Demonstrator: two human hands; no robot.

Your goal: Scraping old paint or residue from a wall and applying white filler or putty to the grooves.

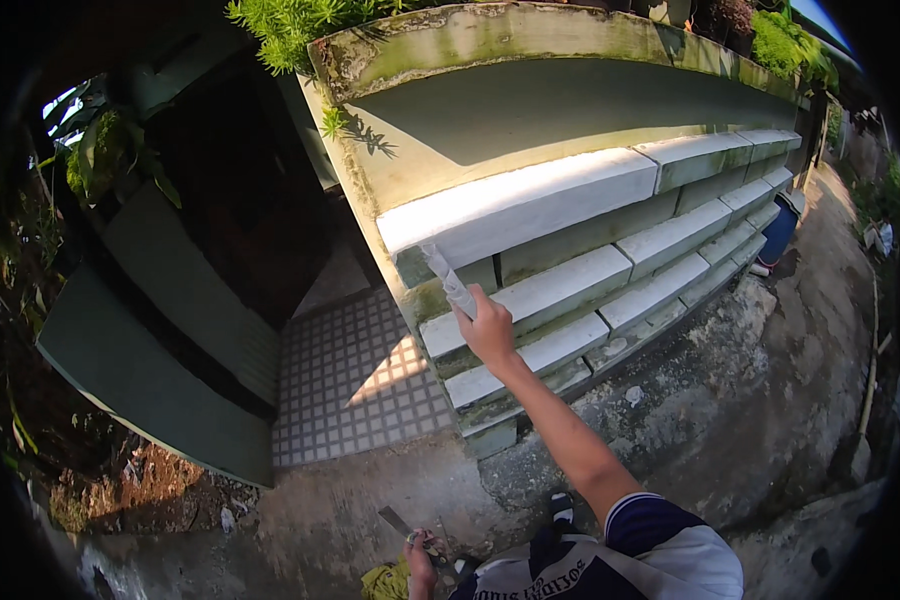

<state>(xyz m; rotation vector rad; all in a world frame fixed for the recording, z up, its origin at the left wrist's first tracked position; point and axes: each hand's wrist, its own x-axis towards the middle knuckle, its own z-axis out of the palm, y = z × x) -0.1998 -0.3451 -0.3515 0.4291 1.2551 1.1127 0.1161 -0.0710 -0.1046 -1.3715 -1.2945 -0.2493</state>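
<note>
Right grip [488,328]: fingers wrapped round the pale handle of a brush [454,288], arm stretched out. Brush slants up and to the left, its tip at the left end of the top ledge [540,205], where white coating meets bare, greenish face. Left grip [421,562]: low, near the body, fingers closed on a flat grey blade [394,519] that points up-left. Yellow-green cloth [385,580] just beside that hand, lower edge.

Handling, as judged: brush light, handle stiff, working end probably soft and bendable. Handle looks wrapped in something crinkled, plastic perhaps; could turn slippery if wet. Best held mid-handle, clear of the tip. Blade likely thin, light and stiff, maybe springy; take it by the handle end, off the edge. Ledge hard and fixed; coating may smear if wet.

Hard to make out: bristles, too small and washed out against the white; whether the tip actually touches the ledge, cannot tell. Blade's handle hidden in the fingers. Left forearm and cloth cut off below. Doorway [215,230] at left too dark to read.
</note>
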